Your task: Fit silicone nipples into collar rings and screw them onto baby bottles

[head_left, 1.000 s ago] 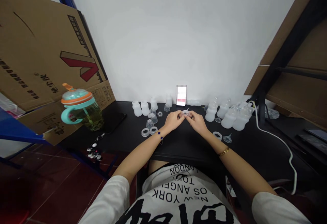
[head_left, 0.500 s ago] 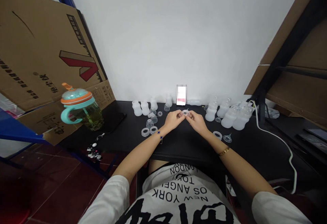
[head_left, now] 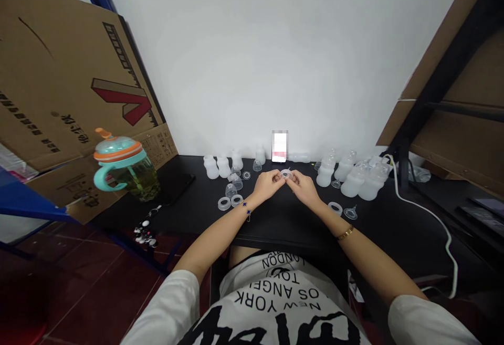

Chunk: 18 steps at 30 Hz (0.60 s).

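Both my hands meet over the middle of the black table. My left hand (head_left: 270,183) and my right hand (head_left: 302,185) pinch opposite sides of a white bottle collar ring (head_left: 286,173), with a clear nipple tip poking up from it. Left of my hands lie two more collar rings (head_left: 224,204), clear domed caps (head_left: 231,190) and a small ring-shaped part (head_left: 246,175). Near my right forearm rest another collar ring (head_left: 335,208) and a clear silicone nipple (head_left: 350,212). How far the nipple sits in the held ring is too small to tell.
White baby bottles (head_left: 211,167) stand at the back left; several bottles with nipples and caps (head_left: 353,179) stand at the right. A phone (head_left: 280,146) leans on the wall. A teal jug (head_left: 126,169) stands at left, and a white cable (head_left: 429,216) crosses the right side.
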### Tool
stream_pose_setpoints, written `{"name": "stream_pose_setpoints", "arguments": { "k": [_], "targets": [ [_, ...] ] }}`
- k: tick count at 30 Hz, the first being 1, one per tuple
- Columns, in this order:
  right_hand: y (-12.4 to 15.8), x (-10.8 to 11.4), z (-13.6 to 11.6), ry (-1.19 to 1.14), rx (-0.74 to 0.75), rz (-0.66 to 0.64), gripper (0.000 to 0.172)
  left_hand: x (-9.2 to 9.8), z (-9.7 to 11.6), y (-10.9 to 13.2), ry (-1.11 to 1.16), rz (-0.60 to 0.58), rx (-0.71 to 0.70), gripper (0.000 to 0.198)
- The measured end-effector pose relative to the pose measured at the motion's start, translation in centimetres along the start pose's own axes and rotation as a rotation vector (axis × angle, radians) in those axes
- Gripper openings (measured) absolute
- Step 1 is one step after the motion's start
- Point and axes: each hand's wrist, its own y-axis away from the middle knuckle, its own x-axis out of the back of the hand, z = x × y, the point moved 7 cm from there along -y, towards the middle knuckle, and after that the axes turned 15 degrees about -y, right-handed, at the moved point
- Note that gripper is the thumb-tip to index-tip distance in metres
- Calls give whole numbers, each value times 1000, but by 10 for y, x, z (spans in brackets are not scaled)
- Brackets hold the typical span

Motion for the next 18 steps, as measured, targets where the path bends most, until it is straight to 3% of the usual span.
{"name": "stream_pose_setpoints", "arguments": {
  "k": [18],
  "targets": [
    [0, -1, 0, -21, -10, 0, 26, 4, 3, 2, -24, 21, -15, 31]
  ]
}}
